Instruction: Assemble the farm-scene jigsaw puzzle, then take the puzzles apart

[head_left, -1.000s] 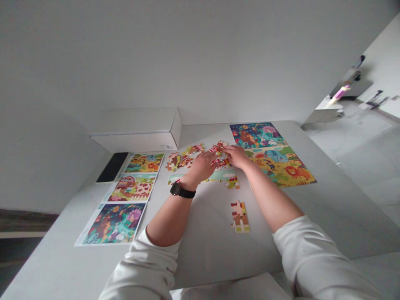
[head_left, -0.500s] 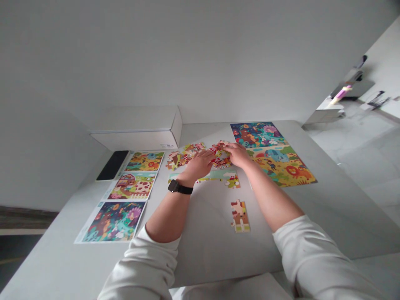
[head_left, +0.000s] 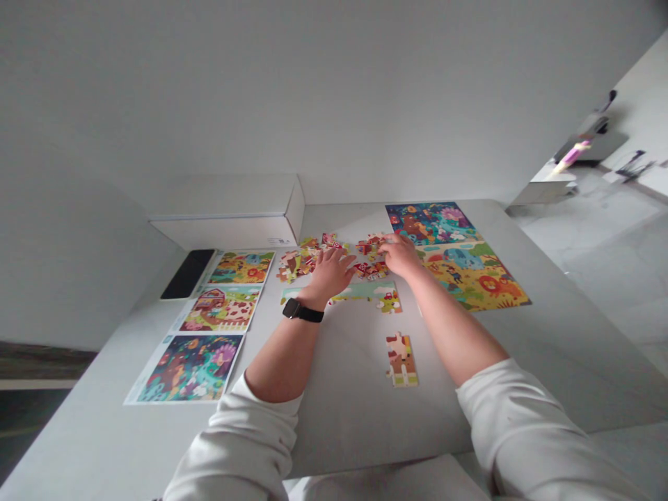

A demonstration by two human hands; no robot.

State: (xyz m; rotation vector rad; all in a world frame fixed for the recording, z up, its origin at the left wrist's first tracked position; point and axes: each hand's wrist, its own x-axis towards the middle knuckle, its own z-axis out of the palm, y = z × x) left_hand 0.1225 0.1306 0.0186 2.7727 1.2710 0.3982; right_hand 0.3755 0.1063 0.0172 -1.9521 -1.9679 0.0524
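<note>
My left hand (head_left: 330,273), with a black watch on its wrist, lies flat with fingers spread on the loose jigsaw pieces (head_left: 305,256) in the middle of the grey table (head_left: 344,410). My right hand (head_left: 399,254) rests palm down on more loose pieces (head_left: 369,247), fingers stretched toward them. Just below both hands lies a joined strip of pieces (head_left: 376,292) with sky and green. A small joined block of pieces (head_left: 401,359) showing a cow lies nearer to me, apart from both hands.
Two finished puzzles (head_left: 454,257) lie to the right. Three picture cards (head_left: 219,309) run down the left, beside a black phone (head_left: 188,273). A white box (head_left: 229,212) stands at the back left against the wall.
Both hands have slid a little away from me over the loose pieces, and the left fingers have spread. Some pieces have shifted in the pile.
</note>
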